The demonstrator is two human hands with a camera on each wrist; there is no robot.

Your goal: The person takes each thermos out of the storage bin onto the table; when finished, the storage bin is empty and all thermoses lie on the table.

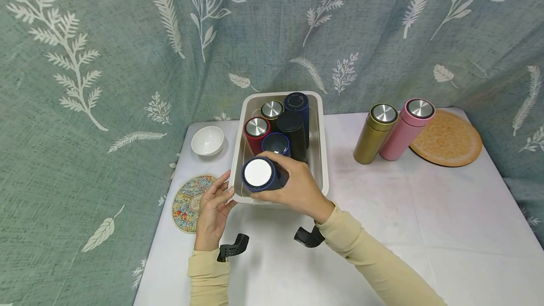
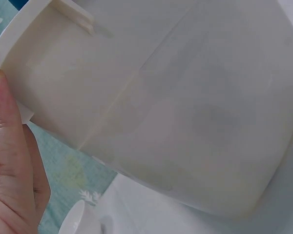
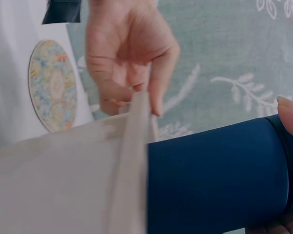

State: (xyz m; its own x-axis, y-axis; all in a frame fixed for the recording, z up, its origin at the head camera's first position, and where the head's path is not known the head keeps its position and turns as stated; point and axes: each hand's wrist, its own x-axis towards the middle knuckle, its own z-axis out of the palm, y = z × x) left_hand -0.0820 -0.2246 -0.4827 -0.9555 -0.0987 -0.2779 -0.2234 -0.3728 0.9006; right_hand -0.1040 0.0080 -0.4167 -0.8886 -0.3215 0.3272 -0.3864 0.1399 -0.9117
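A dark blue thermos bottle point(image 1: 258, 174) with a bright, pale lid top is gripped near its lid by my right hand point(image 1: 299, 185), at the near left corner of a white plastic bin point(image 1: 324, 155). In the right wrist view the blue body point(image 3: 210, 180) passes down behind the bin's rim point(image 3: 132, 180). My left hand point(image 1: 212, 214) pinches that rim at the near left corner, thumb on one side and fingers on the other. Farther back in the bin stand several bottles: a red one point(image 1: 257, 129), a black one point(image 1: 291, 124), and blue ones point(image 1: 296, 103) among them.
A white bowl point(image 1: 207, 140) and a round patterned mat point(image 1: 187, 204) lie left of the bin. To the right stand a gold bottle point(image 1: 374, 136) and a pink bottle point(image 1: 405, 131), beside a round orange-brown board point(image 1: 450, 138). A leaf-print green cloth point(image 1: 272, 27) hangs behind the table.
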